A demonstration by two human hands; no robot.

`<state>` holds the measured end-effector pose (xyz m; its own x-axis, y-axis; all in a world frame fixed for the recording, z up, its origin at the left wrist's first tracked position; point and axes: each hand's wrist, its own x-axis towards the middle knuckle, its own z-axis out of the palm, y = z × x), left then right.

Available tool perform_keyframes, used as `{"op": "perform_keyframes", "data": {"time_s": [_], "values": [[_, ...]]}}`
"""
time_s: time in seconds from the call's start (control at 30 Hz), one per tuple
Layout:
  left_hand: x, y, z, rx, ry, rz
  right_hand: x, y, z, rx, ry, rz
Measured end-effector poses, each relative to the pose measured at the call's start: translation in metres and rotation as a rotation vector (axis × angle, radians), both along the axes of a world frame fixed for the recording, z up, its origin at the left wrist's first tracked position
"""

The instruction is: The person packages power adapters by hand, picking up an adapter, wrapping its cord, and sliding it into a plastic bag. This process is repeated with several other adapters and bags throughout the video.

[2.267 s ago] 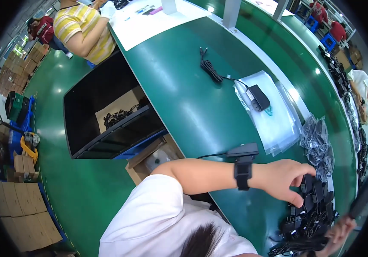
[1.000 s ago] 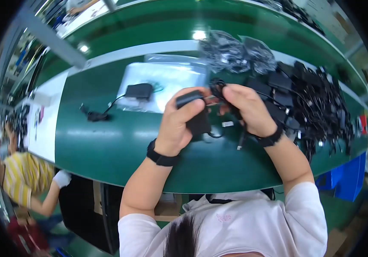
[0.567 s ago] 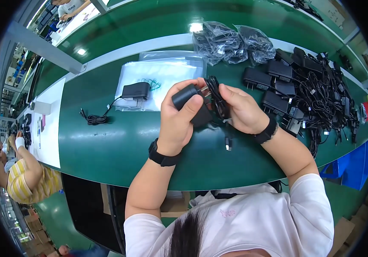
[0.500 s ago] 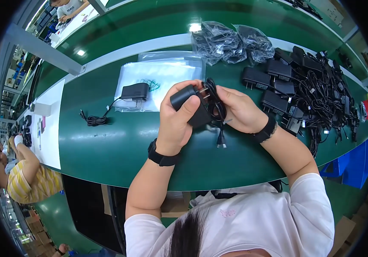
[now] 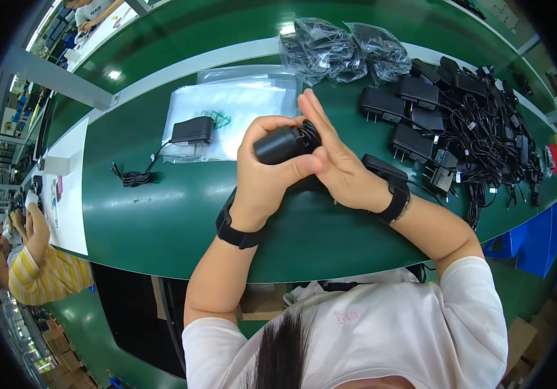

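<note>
A black power adapter (image 5: pixel 277 145) with a round barrel-like body is in my left hand (image 5: pixel 262 175). The left fingers wrap behind it, and the thumb lies across the front. Its coiled black cable (image 5: pixel 309 134) is bunched by the prongs, between both hands. My right hand (image 5: pixel 340 159) has its fingers stretched out straight, with the palm side against the coil and the left thumb tip. The lower part of the adapter is hidden by the hands. Another black adapter (image 5: pixel 382 170) lies on the green table partly behind my right wrist.
One adapter (image 5: pixel 192 131) sits on a stack of clear plastic bags (image 5: pixel 246 97), its cable bundled to the left. On the right is a heap of adapters and cables (image 5: pixel 479 136). Filled bags (image 5: pixel 324 52) lie at the back. A person in yellow stripes (image 5: pixel 48 275) is at left.
My right hand has swung inward, its fingers straightening against the cable coil. The cable end that hung down is now out of sight. The view has shifted slightly.
</note>
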<state>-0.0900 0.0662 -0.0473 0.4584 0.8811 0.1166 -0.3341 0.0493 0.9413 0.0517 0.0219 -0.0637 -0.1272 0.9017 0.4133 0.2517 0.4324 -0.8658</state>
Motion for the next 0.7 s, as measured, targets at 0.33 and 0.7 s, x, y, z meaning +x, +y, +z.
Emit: {"op": "perform_keyframes", "data": {"time_s": [0.33,0.7], "values": [[0.005,-0.012,0.006,0.142,0.236,0.263,0.002,0.0,0.004,-0.03,-0.017,0.146],[-0.035,0.013,0.024,0.453,0.053,0.595,0.016,-0.004,0.033,-1.088,0.684,0.462]]}}
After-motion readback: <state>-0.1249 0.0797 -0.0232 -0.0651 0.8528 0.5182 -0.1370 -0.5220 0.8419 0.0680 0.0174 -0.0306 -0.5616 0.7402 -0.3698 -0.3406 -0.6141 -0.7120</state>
